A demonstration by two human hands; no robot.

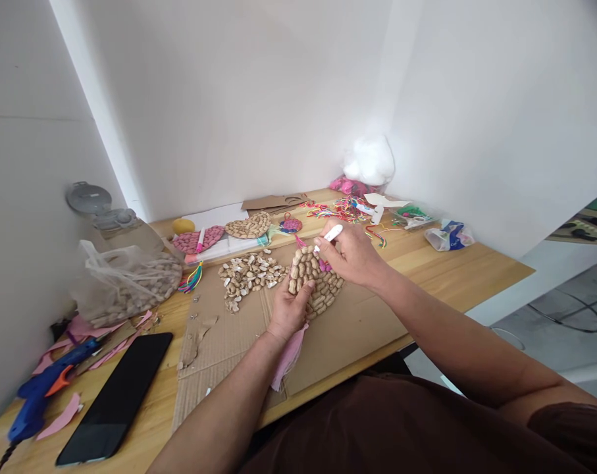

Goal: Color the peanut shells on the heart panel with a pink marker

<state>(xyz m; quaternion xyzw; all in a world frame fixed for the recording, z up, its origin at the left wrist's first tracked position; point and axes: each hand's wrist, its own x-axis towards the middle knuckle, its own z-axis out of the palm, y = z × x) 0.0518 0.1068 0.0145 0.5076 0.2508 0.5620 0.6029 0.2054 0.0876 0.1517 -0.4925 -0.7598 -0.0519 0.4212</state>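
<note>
My left hand (289, 308) grips the lower edge of a heart-shaped piece covered with peanut shells (314, 280), a pink tassel (288, 355) hanging below it. My right hand (350, 253) is closed around a white and pink marker (330, 234), its tip against the upper part of the peanut piece. Both hands work over a sheet of brown cardboard (357, 322) on the wooden table (456, 270). A loose pile of peanut shells (249, 273) lies just left of the piece.
A plastic bag of peanuts (125, 283) stands at the left. A blue glue gun (36, 395) and a black tablet (115, 395) lie at the near left. Finished shell pieces (249, 226), coloured threads (347, 209), white stuffing (370, 161) and a small plastic bag (449, 236) sit along the back.
</note>
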